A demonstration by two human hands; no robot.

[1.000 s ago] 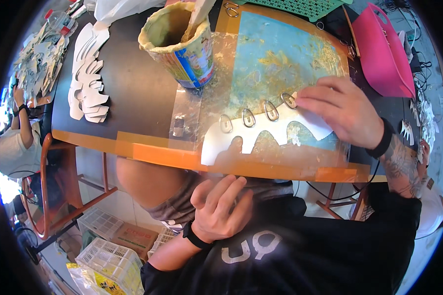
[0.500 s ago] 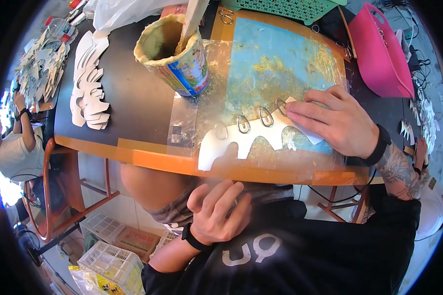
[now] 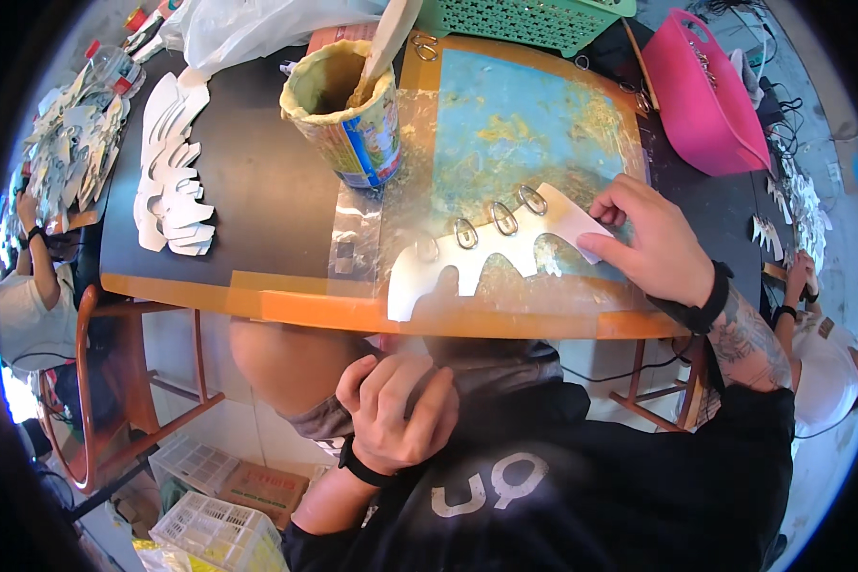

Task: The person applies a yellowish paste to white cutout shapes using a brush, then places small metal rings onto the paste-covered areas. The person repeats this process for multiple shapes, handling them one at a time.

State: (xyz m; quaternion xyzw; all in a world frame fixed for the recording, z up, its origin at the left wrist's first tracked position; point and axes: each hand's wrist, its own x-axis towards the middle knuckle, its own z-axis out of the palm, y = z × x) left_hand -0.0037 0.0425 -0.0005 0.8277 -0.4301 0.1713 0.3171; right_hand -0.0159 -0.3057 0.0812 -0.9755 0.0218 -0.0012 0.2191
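Note:
A white flat piece with a scalloped lower edge (image 3: 481,250) lies along the near side of the table. Several oval metal rings (image 3: 503,219) sit along its upper edge; the leftmost is blurred. My right hand (image 3: 653,238) is at the piece's right end, thumb on the corner and fingers curled at the edge, pinching it. My left hand (image 3: 398,405) hovers over my lap, below the table edge. Its fingers are curled in, and whatever is inside them is hidden. Behind the piece stands an open tin (image 3: 362,143) with a crusted rim and a wooden stick (image 3: 391,38) in it.
A stained blue sheet (image 3: 505,105) covers the table behind the piece. Stacked white cut pieces (image 3: 176,181) lie at left, near a plastic bag (image 3: 248,33). A green basket (image 3: 534,29) and pink bin (image 3: 705,105) stand at the back right. Other people work on both sides.
My right hand has slid from the rightmost ring to the right end of the white piece, baring that ring. My left hand has drawn slightly down and left, its fingers more curled.

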